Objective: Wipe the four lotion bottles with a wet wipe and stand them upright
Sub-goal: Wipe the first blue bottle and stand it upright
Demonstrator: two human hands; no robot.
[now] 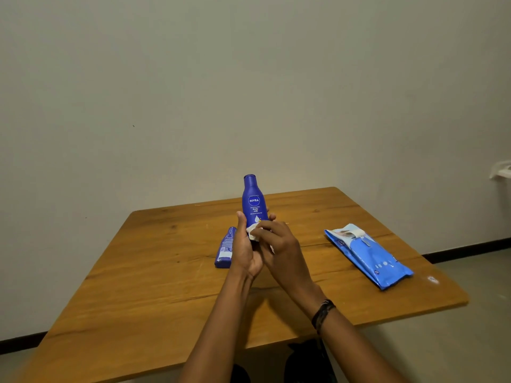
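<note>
Blue plastic lotion bottle (pixel 254 201) stood upright above the wooden table (pixel 166 258), fingers of the left hand (pixel 244 250) curled round its base, the right hand (pixel 276 244) pinching a white wet wipe (pixel 251 233) against it; wetted, it could slip.

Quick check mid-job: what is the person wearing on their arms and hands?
No sleeves in view and no gloves: the left hand and right hand are bare. The right wrist carries a dark wristband, seemingly several thin cords; the left wrist wears nothing.
</note>
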